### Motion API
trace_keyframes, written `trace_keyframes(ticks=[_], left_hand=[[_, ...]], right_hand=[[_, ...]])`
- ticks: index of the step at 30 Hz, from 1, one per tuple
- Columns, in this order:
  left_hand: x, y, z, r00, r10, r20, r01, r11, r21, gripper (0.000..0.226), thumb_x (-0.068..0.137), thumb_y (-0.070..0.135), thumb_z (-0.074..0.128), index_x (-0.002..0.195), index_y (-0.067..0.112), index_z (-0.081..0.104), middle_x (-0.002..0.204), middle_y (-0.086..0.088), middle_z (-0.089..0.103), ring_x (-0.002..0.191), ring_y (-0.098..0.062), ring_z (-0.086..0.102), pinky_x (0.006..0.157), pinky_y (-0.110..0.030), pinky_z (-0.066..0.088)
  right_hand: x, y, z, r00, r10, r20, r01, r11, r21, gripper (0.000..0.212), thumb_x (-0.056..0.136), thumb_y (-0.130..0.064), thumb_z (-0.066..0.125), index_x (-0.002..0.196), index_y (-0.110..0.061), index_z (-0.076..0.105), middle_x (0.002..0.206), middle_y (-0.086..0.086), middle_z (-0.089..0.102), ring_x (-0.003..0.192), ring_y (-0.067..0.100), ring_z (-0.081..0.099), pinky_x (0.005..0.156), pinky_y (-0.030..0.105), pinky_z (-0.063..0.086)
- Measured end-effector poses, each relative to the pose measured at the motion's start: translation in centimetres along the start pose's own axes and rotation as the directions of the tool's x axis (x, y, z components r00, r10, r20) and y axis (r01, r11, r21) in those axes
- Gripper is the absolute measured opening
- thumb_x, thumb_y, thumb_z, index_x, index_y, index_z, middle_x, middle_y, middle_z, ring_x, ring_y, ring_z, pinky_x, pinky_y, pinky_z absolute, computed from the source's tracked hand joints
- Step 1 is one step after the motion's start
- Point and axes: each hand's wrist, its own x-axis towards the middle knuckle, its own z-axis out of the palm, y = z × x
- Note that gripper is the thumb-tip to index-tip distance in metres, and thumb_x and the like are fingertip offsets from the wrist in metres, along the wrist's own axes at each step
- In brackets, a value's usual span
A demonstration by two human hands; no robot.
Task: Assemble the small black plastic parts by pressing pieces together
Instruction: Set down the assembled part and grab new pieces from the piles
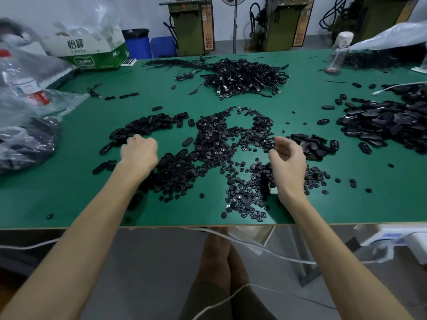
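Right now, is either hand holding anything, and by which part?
Cannot be told. The left hand curls over the oval shells, hiding its fingertips; the right hand shows no clear part in its curled fingers.

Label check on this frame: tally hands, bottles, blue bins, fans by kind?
Hands: 2
Bottles: 2
Blue bins: 2
Fan: 1
Total: 7
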Motion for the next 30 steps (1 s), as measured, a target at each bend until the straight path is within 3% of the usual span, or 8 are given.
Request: trace_keyframes(ticks=[4, 7, 10, 15, 18, 19, 25, 30], left_hand=[[0.1, -1.6, 0.7, 0.998, -0.008, 0.061, 0.006, 1.000, 0.019, 0.027, 0.089, -0.015, 0.044, 0.074, 0.007, 0.039, 0.107, -0.022, 0.054, 0.088, -0.032, 0.047, 0.076, -0.045, 0.043], [0.4, -2.0, 1.3, 0.999, 0.022, 0.049, -0.022, 1.000, 0.002, 0.033, 0.086, -0.018, 0.043, 0.071, 0.010, 0.035, 0.101, -0.025, 0.056, 0.093, -0.037, 0.057, 0.075, -0.048, 0.049], [1.0, -2.8, 1.7, 0.999, 0.034, 0.040, -0.033, 0.998, -0.049, 0.037, 0.083, -0.022, 0.045, 0.071, 0.012, 0.036, 0.075, -0.014, 0.046, 0.070, -0.028, 0.045, 0.059, -0.038, 0.034], [1.3, -3.2, 2.1, 0.999, 0.005, -0.051, -0.014, 0.984, -0.178, 0.030, 0.090, -0.015, 0.060, 0.081, 0.011, 0.048, 0.078, -0.013, 0.052, 0.066, -0.028, 0.050, 0.061, -0.039, 0.044], [1.3, -2.8, 2.0, 0.995, -0.014, -0.099, -0.015, 0.957, -0.289, 0.006, 0.090, -0.002, 0.075, 0.092, 0.000, 0.070, 0.089, -0.021, 0.071, 0.080, -0.036, 0.068, 0.072, -0.045, 0.056], [1.4, -2.7, 2.0, 0.995, -0.020, -0.101, -0.013, 0.948, -0.318, 0.013, 0.089, 0.002, 0.078, 0.098, -0.005, 0.073, 0.093, -0.023, 0.073, 0.083, -0.037, 0.070, 0.074, -0.046, 0.057], [1.5, -2.3, 1.9, 0.989, -0.025, -0.144, -0.029, 0.932, -0.362, 0.020, 0.086, 0.014, 0.084, 0.094, -0.002, 0.075, 0.088, -0.019, 0.073, 0.078, -0.034, 0.068, 0.068, -0.042, 0.052], [2.2, -2.6, 2.5, 0.981, -0.001, -0.192, -0.101, 0.848, -0.520, 0.020, 0.086, 0.006, 0.082, 0.102, -0.003, 0.075, 0.091, -0.020, 0.073, 0.078, -0.033, 0.071, 0.080, -0.050, 0.062]], right_hand=[[-0.2, -0.3, 0.4, 0.979, -0.107, 0.171, 0.137, 0.976, -0.172, 0.027, 0.098, -0.014, 0.063, 0.124, -0.020, 0.067, 0.123, -0.003, 0.060, 0.114, 0.013, 0.058, 0.105, 0.032, 0.048], [-0.2, -0.1, 0.8, 0.939, -0.158, 0.305, 0.251, 0.922, -0.294, 0.026, 0.098, -0.020, 0.065, 0.124, -0.019, 0.068, 0.127, -0.003, 0.061, 0.126, 0.017, 0.049, 0.109, 0.038, 0.043], [-0.2, 0.1, 1.1, 0.890, -0.191, 0.414, 0.355, 0.861, -0.365, 0.036, 0.099, -0.028, 0.066, 0.134, -0.020, 0.065, 0.137, -0.004, 0.060, 0.133, 0.019, 0.039, 0.114, 0.034, 0.033], [-0.2, 0.5, 1.7, 0.778, -0.180, 0.602, 0.526, 0.712, -0.466, 0.051, 0.103, -0.043, 0.058, 0.151, -0.028, 0.052, 0.152, -0.009, 0.052, 0.141, 0.022, 0.031, 0.117, 0.037, 0.026], [-0.1, 0.8, 1.8, 0.763, -0.178, 0.622, 0.549, 0.686, -0.478, 0.045, 0.103, -0.045, 0.057, 0.144, -0.028, 0.059, 0.148, -0.009, 0.055, 0.137, 0.022, 0.034, 0.114, 0.036, 0.028], [0.0, 0.9, 1.8, 0.763, -0.178, 0.621, 0.549, 0.686, -0.478, 0.042, 0.103, -0.045, 0.057, 0.141, -0.028, 0.063, 0.146, -0.009, 0.057, 0.135, 0.022, 0.035, 0.113, 0.036, 0.029], [0.1, 1.3, 1.9, 0.807, -0.195, 0.558, 0.481, 0.765, -0.428, 0.019, 0.100, -0.034, 0.066, 0.112, -0.021, 0.074, 0.126, -0.006, 0.068, 0.122, 0.020, 0.039, 0.101, 0.032, 0.034], [0.2, 1.0, 2.0, 0.833, -0.158, 0.530, 0.410, 0.820, -0.400, 0.009, 0.096, -0.029, 0.072, 0.096, -0.020, 0.072, 0.115, -0.005, 0.069, 0.110, 0.012, 0.035, 0.092, 0.030, 0.032]])
